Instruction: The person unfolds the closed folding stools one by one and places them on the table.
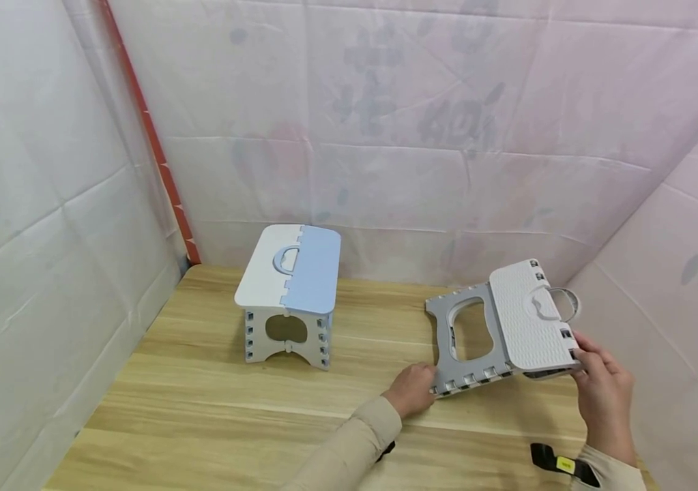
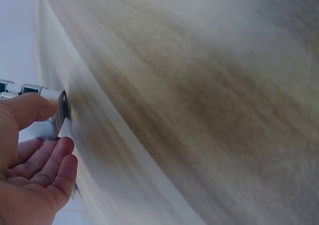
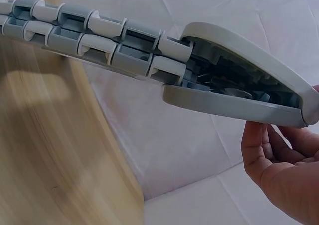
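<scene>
Textured plastic stool [image 1: 528,331] is being gripped: cut-out leg panel [image 1: 445,372] between left fingers [image 2: 64,177], wedge-folded seat [image 3: 229,106] between right fingers [image 3: 253,146], whose tips are being partly hidden.

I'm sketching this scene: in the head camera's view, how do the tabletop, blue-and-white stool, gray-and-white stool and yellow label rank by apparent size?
Largest: tabletop
Next: blue-and-white stool and gray-and-white stool, too alike to rank
Smallest: yellow label
</scene>
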`<state>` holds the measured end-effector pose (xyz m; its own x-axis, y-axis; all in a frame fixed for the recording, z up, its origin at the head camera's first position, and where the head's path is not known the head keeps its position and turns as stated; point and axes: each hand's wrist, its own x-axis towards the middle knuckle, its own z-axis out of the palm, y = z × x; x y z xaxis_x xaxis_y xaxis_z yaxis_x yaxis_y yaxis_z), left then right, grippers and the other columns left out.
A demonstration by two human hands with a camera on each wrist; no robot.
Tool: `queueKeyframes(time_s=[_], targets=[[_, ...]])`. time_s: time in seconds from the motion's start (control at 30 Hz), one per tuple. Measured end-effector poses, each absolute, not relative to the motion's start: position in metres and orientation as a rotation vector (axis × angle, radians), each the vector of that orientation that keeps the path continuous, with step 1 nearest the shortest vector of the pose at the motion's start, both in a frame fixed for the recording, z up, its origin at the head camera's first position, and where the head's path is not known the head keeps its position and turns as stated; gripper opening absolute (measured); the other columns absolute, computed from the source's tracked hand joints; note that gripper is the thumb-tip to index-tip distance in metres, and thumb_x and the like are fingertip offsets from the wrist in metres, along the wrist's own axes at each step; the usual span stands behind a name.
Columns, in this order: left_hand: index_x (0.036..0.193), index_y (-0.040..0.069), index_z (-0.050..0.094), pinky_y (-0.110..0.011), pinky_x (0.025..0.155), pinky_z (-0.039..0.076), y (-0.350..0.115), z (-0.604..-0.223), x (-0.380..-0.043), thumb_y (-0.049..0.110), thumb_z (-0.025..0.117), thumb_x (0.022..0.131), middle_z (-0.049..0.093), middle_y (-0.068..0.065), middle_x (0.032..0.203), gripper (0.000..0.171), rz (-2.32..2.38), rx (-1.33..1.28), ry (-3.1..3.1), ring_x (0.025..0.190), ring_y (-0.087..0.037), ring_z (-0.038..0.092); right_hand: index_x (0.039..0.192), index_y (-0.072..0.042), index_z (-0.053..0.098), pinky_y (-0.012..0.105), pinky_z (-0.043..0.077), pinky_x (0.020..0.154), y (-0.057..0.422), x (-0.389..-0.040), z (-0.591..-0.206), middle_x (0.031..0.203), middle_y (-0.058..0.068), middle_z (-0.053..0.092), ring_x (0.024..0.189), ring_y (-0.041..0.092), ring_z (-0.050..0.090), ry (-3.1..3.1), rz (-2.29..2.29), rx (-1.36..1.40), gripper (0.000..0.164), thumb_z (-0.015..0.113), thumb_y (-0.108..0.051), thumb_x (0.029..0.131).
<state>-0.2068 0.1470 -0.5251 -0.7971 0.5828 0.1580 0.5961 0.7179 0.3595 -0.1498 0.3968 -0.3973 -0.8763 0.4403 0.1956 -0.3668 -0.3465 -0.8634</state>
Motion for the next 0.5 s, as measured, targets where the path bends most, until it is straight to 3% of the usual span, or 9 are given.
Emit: queueKeyframes(time_s=[0.17,0.5], targets=[[0.119,0.007,0.059,-0.017,0.076,0.045,0.145,-0.525,-0.208,0.013,0.076,0.071,0.063,-0.001,0.106,0.051,-0.704,-0.956,-2.907,0.092,-0.008,0.058,0.105,0.010,0.065,0.024,0.052,0.065,0.387,-0.149,-0.394,0.099,0.012,0.066,0.085,0.016,0.064,-1.403,2.234,0.048,0.026,0.045,0.014,0.089],[0.134,0.017,0.044,-0.019,0.071,0.046,0.143,-0.520,-0.207,0.014,0.081,0.068,0.064,-0.002,0.108,0.075,-0.825,-0.978,-2.898,0.086,-0.009,0.059,0.120,0.014,0.053,0.025,0.051,0.071,0.379,-0.148,-0.393,0.109,0.014,0.062,0.093,0.018,0.062,-1.472,2.233,0.312,0.032,0.039,0.013,0.092]])
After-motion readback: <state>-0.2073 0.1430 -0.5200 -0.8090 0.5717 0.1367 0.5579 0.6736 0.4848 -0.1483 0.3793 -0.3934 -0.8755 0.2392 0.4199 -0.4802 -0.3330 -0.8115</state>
